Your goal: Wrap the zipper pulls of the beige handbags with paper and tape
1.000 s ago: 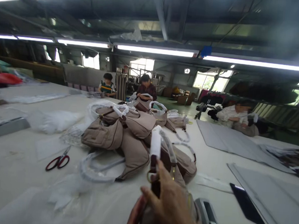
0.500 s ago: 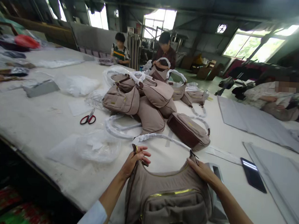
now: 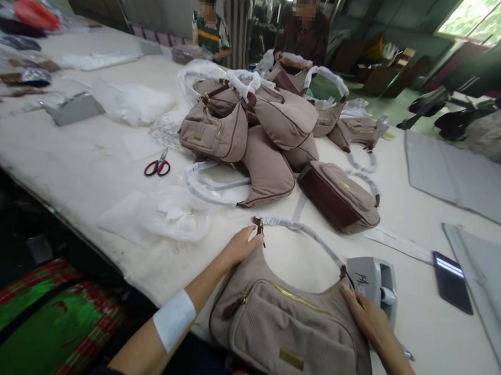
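Observation:
A beige shoulder bag (image 3: 292, 331) with gold zips lies flat at the table's near edge, its foam-wrapped strap (image 3: 302, 231) arching over the tabletop. My left hand (image 3: 240, 246) grips the bag's left upper corner by the strap ring. My right hand (image 3: 367, 319) lies on the bag's right upper corner, fingers closed over the edge. Behind the bag is a heap of matching beige bags (image 3: 258, 131), several with wrapped straps.
Red-handled scissors (image 3: 157, 167) and clear plastic wrap (image 3: 164, 216) lie left of the heap. A grey tape dispenser (image 3: 376, 280) and a black phone (image 3: 452, 282) sit to the right, with grey sheets (image 3: 459, 177) beyond. Two people work at the far end.
The view has tilted down. The bag has been laid flat nearer the table edge, and both hands now sit on its upper corners.

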`<state>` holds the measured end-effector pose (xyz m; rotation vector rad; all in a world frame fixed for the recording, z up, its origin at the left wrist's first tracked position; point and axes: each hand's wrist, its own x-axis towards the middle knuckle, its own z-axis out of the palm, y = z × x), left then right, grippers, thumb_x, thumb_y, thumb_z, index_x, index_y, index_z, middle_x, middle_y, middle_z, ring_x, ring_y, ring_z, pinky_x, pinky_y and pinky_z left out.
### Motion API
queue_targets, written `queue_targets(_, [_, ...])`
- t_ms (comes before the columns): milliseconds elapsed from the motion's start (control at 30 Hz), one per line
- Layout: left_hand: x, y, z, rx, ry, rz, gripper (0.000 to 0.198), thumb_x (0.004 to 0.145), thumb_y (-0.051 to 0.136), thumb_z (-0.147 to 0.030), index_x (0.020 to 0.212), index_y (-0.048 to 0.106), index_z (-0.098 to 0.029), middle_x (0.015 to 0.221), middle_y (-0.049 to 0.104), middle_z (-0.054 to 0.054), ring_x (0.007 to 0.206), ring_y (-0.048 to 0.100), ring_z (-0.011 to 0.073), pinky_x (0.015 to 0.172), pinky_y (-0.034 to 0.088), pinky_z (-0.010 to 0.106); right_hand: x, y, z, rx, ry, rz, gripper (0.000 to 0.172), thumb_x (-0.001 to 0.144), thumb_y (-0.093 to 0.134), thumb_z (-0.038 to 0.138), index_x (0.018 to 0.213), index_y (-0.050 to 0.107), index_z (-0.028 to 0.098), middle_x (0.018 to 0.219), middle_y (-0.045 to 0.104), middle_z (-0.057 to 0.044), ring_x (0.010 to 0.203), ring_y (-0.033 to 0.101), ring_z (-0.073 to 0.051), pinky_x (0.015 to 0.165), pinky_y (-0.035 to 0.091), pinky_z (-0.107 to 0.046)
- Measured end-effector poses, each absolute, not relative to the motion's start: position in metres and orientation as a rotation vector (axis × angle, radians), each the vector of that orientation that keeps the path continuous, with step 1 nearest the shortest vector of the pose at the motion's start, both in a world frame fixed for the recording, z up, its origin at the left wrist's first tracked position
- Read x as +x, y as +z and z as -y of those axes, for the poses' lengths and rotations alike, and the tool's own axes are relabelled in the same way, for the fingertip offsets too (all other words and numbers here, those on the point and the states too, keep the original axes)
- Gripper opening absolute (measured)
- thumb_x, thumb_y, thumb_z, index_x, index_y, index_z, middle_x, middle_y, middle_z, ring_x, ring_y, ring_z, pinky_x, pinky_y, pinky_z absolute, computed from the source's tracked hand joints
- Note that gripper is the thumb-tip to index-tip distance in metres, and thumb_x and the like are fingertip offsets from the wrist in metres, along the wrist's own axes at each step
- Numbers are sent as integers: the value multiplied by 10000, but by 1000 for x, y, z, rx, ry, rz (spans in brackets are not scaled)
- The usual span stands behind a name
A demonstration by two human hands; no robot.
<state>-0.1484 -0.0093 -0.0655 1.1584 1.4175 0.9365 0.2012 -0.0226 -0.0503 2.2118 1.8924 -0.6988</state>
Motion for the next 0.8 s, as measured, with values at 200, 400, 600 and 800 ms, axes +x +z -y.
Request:
queue_targets(200, [-147,-53,102,1953,816,-1589,320,810,509,-291,1108,563,-187,1208,541,103,1180,406,279,971,349,443,178,-40,28,2238,-232,-2287,536,817,318,549,1063,568,145,1066,612,-144,956,584,-310,799,458,-429])
queue_targets(400, [-132,-43,129,1777,607,-1866,184,833,429,-211,775,598,-167,786,630,73,742,591,219,661,476,352,95,-30,0,1813,-494,-2890,326,857,400,422,987,583,186,986,640,-79,898,605,-210,792,472,-329])
queue_targets(600, [-130,-39,108,718,603,-1401,119,745,446,-265,736,518,-171,510,500,-35,394,471,124,370,366,223,-10,-18,-24,1251,-987,-3088,256,871,408,327,954,600,179,902,650,-68,772,606,-161,690,470,-255])
queue_targets(800, [-106,-51,82,804,886,-1429,145,657,546,-239,760,606,-157,679,602,34,637,566,197,589,447,304,-120,-26,-42,887,-983,-3127,213,853,429,250,869,627,172,775,651,-43,683,588,-144,630,420,-219])
